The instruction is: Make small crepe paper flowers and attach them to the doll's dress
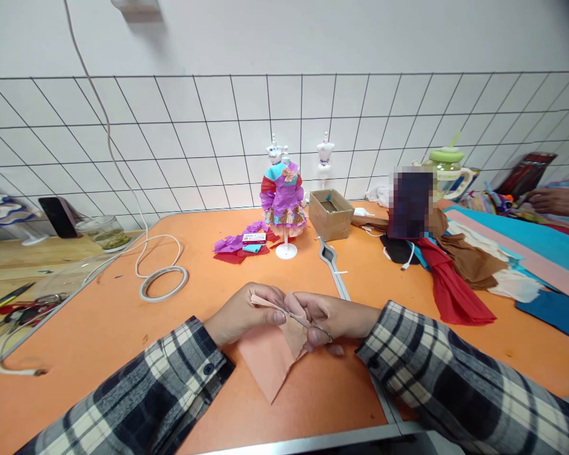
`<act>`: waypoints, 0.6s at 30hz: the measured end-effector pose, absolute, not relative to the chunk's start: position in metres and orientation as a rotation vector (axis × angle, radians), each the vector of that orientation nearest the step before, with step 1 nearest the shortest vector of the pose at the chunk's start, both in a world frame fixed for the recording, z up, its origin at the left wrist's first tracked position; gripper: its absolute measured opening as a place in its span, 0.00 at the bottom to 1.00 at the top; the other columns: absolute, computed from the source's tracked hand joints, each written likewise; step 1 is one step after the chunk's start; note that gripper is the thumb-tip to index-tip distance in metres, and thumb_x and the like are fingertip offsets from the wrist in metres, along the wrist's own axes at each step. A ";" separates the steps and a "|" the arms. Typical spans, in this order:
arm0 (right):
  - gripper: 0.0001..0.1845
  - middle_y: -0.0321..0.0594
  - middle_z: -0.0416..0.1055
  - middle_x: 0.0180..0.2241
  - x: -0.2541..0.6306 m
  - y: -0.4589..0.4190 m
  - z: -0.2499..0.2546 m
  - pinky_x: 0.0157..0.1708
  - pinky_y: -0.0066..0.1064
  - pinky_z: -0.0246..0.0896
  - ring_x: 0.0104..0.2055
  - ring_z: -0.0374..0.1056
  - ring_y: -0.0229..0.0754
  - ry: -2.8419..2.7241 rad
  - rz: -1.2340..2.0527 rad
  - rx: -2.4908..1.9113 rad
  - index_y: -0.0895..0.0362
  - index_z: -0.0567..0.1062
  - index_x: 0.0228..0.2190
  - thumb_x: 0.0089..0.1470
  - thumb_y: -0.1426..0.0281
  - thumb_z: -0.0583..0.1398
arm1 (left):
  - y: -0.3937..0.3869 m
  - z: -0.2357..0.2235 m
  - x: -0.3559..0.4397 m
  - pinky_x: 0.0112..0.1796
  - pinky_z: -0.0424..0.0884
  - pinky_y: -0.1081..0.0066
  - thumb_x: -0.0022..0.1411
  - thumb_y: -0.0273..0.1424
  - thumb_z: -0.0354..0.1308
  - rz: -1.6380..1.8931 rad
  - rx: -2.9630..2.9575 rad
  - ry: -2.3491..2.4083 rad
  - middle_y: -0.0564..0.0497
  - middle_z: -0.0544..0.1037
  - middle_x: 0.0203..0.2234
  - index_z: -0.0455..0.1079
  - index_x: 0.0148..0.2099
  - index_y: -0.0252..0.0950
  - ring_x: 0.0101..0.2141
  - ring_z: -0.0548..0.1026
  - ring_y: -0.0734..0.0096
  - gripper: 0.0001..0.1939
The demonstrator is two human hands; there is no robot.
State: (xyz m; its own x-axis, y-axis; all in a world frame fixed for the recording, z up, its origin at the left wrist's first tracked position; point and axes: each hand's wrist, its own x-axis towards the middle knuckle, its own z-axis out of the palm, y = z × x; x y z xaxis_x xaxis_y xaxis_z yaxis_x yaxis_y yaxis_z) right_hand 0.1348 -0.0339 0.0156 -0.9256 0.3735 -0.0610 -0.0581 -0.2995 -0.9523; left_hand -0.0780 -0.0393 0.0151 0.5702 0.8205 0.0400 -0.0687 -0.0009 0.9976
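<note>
Nearer the camera than the clothed dress form (pixel 284 196), the left hand (pixel 253 313) pinches a folded peach sheet (pixel 265 359) between thumb and fingers. The right hand (pixel 329 316) curls around the handles of thin metal scissors (pixel 298 318), whose blades lie at the sheet's gathered upper edge. The sheet looks matte and papery, its lower part flat and tapering to a point above the smooth orange surface (pixel 208 398).

Just left of the form lies a crinkled heap of purple and red pieces (pixel 232 245) with a small box (pixel 254 238) on top; farther left and nearer the camera rests a ring-shaped roll of tape (pixel 164 284). The form itself wears ruffled purple, red and turquoise on a round white base. Right of it sits an open cardboard box (pixel 332 215), and well to its right spread a gathered red piece (pixel 458 287), crumpled brown material (pixel 474 256) and flat blue sheets (pixel 526 235).
</note>
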 end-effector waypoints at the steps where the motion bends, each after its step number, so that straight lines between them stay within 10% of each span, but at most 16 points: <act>1: 0.30 0.27 0.62 0.27 0.135 -0.034 0.016 0.09 0.14 0.54 0.18 0.56 0.25 -1.671 2.298 -0.386 0.55 0.59 0.34 0.40 0.57 0.70 | -0.039 0.015 -0.078 0.36 0.66 0.68 0.45 0.39 0.71 0.794 1.404 0.696 0.48 0.78 0.26 0.73 0.26 0.31 0.31 0.74 0.66 0.16; 18: 0.30 0.25 0.60 0.26 0.136 -0.036 0.007 0.08 0.13 0.53 0.15 0.53 0.23 -1.543 2.367 -0.441 0.55 0.59 0.36 0.41 0.58 0.71 | -0.038 0.015 -0.079 0.40 0.68 0.65 0.47 0.40 0.70 0.683 1.505 0.737 0.46 0.80 0.31 0.74 0.27 0.31 0.36 0.76 0.63 0.16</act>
